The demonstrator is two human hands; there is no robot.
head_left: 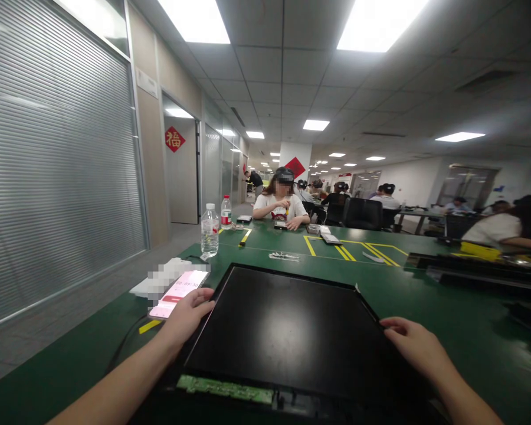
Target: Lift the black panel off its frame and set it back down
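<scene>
A large black display panel lies in front of me on the green table, with a bright ceiling reflection in its middle. Along its near edge runs a narrow green circuit board. My left hand is closed on the panel's left edge, its fingertips at the rim. At the opposite side, my right hand grips the right edge with thumb and fingers; the undersides of both grips are hidden. Close to my left hand lies a phone with a lit pink timer screen.
A clear water bottle and a red-capped bottle stand at the far left. Across the green table, a person handles a small device. Long black parts and a yellow item lie to the right.
</scene>
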